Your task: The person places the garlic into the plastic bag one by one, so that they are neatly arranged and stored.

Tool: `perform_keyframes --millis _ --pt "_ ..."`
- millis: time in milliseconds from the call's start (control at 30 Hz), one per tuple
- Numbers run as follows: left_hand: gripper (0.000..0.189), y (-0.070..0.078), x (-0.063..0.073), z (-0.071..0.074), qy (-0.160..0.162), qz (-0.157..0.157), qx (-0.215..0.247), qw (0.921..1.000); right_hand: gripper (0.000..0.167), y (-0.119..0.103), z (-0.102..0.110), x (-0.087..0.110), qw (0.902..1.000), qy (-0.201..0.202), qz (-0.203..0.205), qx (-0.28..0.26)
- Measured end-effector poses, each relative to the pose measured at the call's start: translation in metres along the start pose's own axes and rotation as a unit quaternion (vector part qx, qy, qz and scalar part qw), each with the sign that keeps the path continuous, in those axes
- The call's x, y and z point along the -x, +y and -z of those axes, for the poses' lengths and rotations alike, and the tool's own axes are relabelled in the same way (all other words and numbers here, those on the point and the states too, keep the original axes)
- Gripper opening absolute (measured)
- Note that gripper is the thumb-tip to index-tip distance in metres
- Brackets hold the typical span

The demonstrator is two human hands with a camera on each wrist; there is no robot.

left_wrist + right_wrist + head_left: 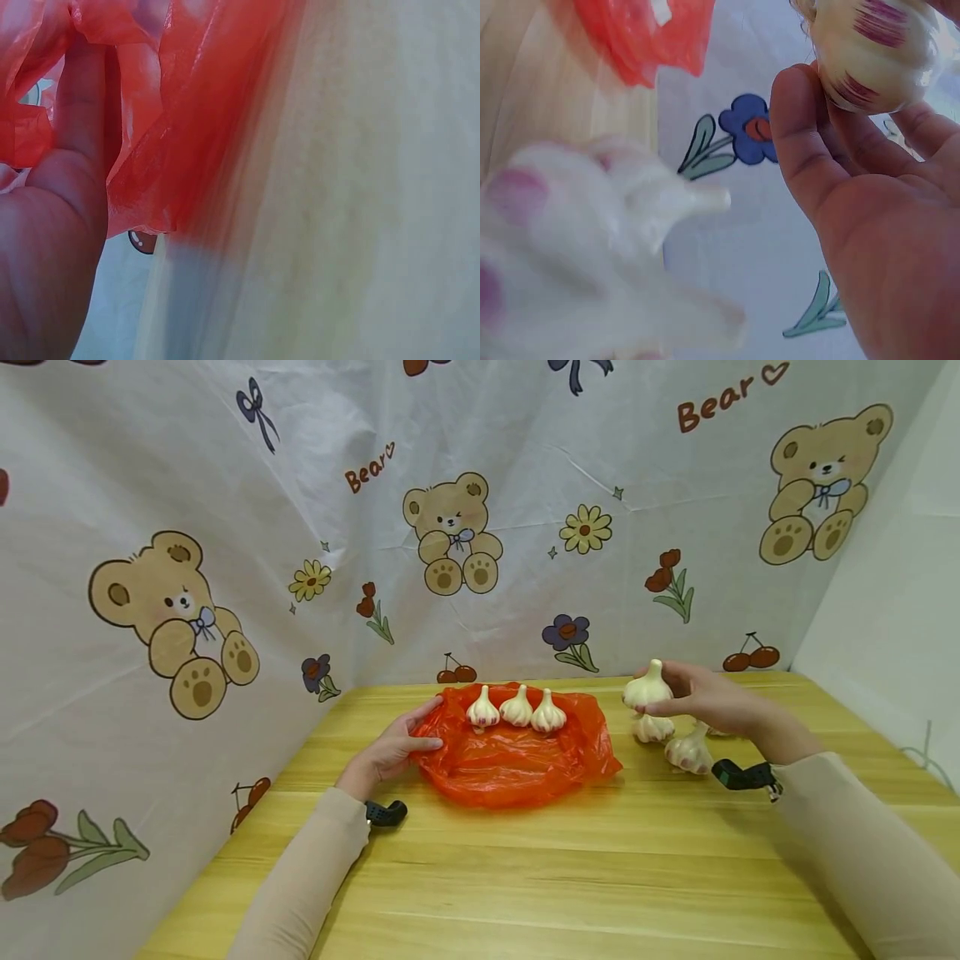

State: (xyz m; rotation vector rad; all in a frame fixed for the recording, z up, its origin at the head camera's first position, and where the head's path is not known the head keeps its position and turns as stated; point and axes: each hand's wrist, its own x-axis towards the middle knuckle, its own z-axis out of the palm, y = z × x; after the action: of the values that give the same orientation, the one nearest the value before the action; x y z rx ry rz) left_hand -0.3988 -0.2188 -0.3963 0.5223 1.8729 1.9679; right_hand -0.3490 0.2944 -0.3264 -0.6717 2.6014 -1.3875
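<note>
A red plastic bag lies spread on the table, its mouth facing up. Three garlic bulbs stand in a row at its far side, stems up. My left hand pinches the bag's left edge between thumb and fingers; red film hides part of those fingers in the left wrist view. To the right of the bag, my right hand grips another garlic bulb above the table, stem up. The purple-streaked underside of this bulb shows in the right wrist view.
Below the right hand, more garlic bulbs lie on the wooden table, one partly hidden by the wrist. A bear-patterned cloth hangs along the back and left. At the far right is a cable by a white wall.
</note>
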Motion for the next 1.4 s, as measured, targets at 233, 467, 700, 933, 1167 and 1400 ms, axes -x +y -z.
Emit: perform_keyframes --millis 233,467,700,933,1167,1400 --pt "0.090 0.001 0.000 -0.002 -0.006 -0.002 -0.005 1.0000 0.064 -0.013 -0.018 -0.025 1.0000 -0.009 0.001 0.003" --pt "0.090 0.002 -0.002 -0.001 -0.008 -0.005 0.005 0.9999 0.065 -0.028 -0.035 -0.053 0.9997 -0.020 0.015 -0.001" --pt "0.090 0.003 -0.002 -0.001 -0.012 -0.005 0.002 0.9999 0.053 -0.037 -0.053 -0.079 0.9986 -0.044 0.021 -0.021" --pt "0.091 0.002 -0.002 0.001 -0.018 -0.006 0.006 0.9998 0.062 -0.051 -0.069 -0.101 0.9980 -0.055 0.004 -0.031" --pt "0.091 0.000 -0.001 0.002 -0.017 -0.006 -0.007 0.9998 0.065 -0.065 -0.083 -0.121 0.9957 -0.080 0.006 -0.047" --pt "0.091 0.001 -0.001 0.002 -0.013 -0.006 -0.008 0.9999 0.058 -0.069 -0.100 -0.142 0.9941 -0.087 0.006 -0.065"
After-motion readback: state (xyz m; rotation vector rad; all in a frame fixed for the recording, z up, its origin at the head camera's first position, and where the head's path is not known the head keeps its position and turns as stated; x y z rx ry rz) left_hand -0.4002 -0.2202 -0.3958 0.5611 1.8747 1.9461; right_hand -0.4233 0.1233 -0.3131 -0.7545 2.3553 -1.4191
